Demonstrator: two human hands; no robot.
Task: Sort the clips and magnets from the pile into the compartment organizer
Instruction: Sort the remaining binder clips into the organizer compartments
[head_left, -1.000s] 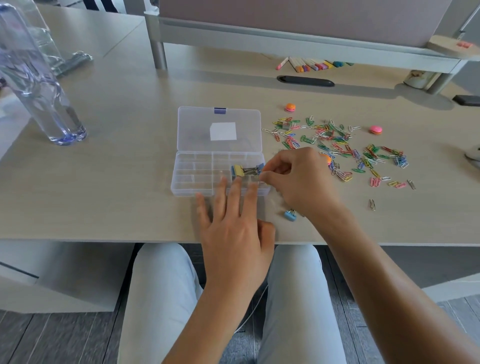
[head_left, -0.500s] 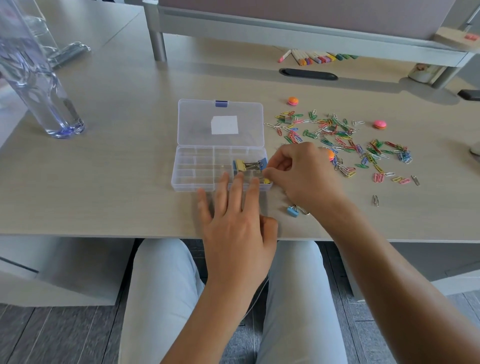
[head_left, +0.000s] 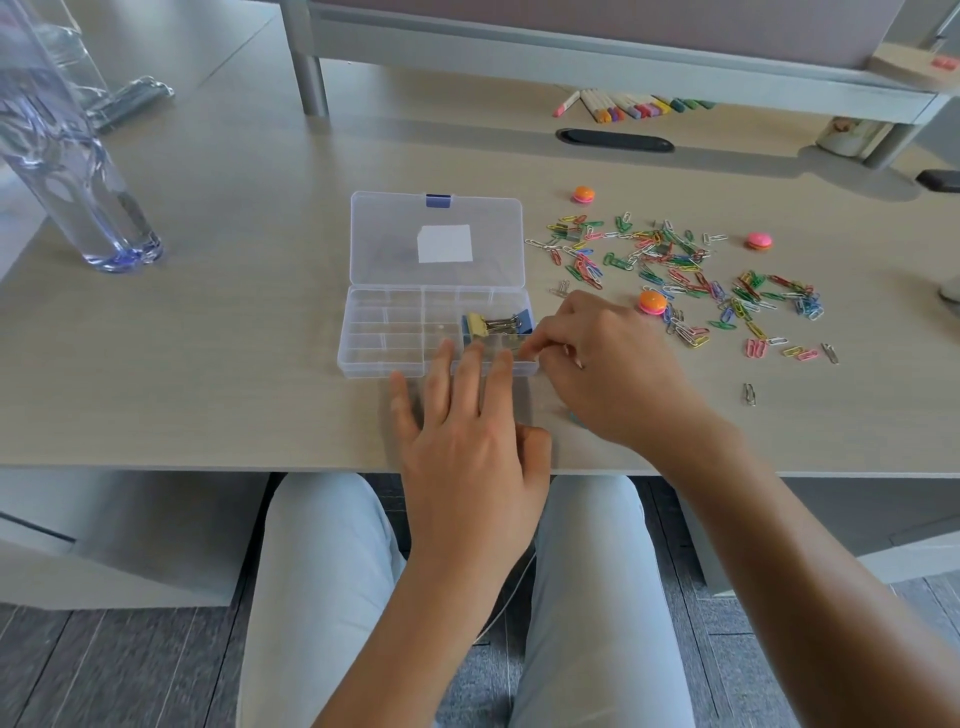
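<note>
Binder clips (head_left: 496, 325) already lie in the organizer (head_left: 384, 332) near the table's front edge. Right hand (head_left: 605, 364) pinches something small over its right end; what, I can't tell. Left hand (head_left: 467, 441), fingers straight, steadies the front wall. Next, probably, release and reach for the paper clips (head_left: 675, 270).

One open compartment organizer (head_left: 405, 332), holding at least two binder clips (head_left: 496, 325). Three round magnets: at 12 o'clock (head_left: 583, 195), 2 o'clock (head_left: 759, 241) and 6 o'clock (head_left: 652, 302) of the paper-clip pile (head_left: 675, 275), too many to count. Two hands.
</note>
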